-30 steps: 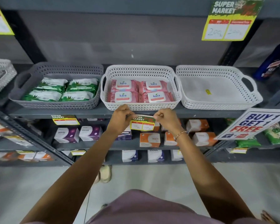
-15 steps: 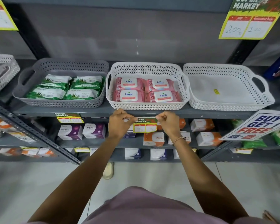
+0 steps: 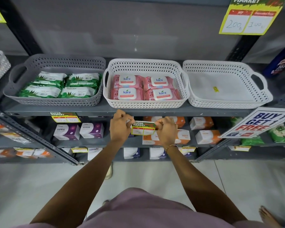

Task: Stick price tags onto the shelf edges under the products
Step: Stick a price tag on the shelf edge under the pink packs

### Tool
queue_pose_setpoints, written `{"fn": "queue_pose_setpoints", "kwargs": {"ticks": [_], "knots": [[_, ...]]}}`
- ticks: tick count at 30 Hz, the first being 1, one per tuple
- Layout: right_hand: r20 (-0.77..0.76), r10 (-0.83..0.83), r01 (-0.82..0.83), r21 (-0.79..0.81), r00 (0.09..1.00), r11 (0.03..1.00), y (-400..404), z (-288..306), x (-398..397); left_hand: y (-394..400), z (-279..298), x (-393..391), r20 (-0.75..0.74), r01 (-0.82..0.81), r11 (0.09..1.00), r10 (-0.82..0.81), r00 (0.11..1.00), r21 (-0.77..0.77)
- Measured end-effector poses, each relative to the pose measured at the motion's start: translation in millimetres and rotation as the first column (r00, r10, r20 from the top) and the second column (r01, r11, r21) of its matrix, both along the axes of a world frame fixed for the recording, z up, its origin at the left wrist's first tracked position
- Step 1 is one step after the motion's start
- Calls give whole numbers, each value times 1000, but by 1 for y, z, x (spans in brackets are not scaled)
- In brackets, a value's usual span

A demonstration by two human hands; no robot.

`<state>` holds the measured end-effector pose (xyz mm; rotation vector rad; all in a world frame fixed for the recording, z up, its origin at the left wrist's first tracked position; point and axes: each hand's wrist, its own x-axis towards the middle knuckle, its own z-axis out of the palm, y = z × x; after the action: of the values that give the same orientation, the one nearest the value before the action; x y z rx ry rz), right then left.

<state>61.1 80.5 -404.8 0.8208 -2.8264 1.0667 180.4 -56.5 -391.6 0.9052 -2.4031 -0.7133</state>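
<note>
Two hands hold one price tag (image 3: 143, 128) just below the grey shelf edge (image 3: 171, 111), under the white basket (image 3: 146, 102) of pink Kara wipes (image 3: 145, 88). Left hand (image 3: 120, 127): fingers pinched on the tag's upper left corner. Right hand (image 3: 166, 130): fingers pinched on its upper right corner; bracelet at the wrist. Whether the tag touches the shelf edge cannot be told; handwritten prices on it are too faint to read. One tag already stuck (image 3: 65, 117) on the edge under the grey basket (image 3: 56, 102) of green wipes. Third basket (image 3: 227, 102), white, holds only a small yellow sticker. Large yellow sign (image 3: 248, 18), upper right, cut off at the top. Boxes on the lower shelf partly hidden behind both hands.
</note>
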Motion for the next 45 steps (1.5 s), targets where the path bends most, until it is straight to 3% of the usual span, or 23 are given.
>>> {"fn": "queue_pose_setpoints", "kwargs": {"ticks": [9, 17, 28, 35, 45], "knots": [[-49, 41, -42, -28, 998, 999, -10, 10, -8, 1, 6, -3, 10, -146, 986, 147, 989, -79], [-47, 18, -21, -63, 999, 998, -13, 15, -13, 6, 11, -13, 18, -275, 961, 275, 961, 2], [-69, 32, -39, -100, 997, 994, -14, 17, -17, 5, 4, -22, 32, -282, 959, 282, 959, -22], [-69, 45, -47, -34, 997, 998, -10, 4, -18, 8, -5, -22, 68, -273, 961, 276, 959, -39], [-128, 55, -57, -15, 990, 998, -14, 7, -23, 9, -5, -26, -12, -294, 954, 294, 956, -62]]}}
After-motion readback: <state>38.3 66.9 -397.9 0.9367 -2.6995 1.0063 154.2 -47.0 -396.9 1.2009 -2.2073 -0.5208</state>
